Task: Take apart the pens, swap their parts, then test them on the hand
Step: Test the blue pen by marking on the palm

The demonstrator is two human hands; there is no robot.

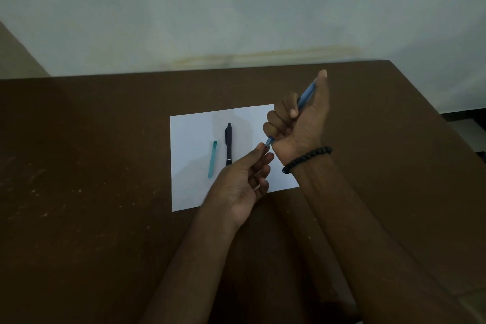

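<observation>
The left hand, fingers loosely curled, pinches the tip of a blue pen gripped in the right hand. On the white paper lie a black pen and a teal cap, on a brown worktop set against a pale wall.

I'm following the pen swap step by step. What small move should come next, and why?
Probably twist or pull the tip off the blue pen: the right hand grips its barrel and the left hand pinches its lower end, while the black pen lies untouched on the paper.
</observation>
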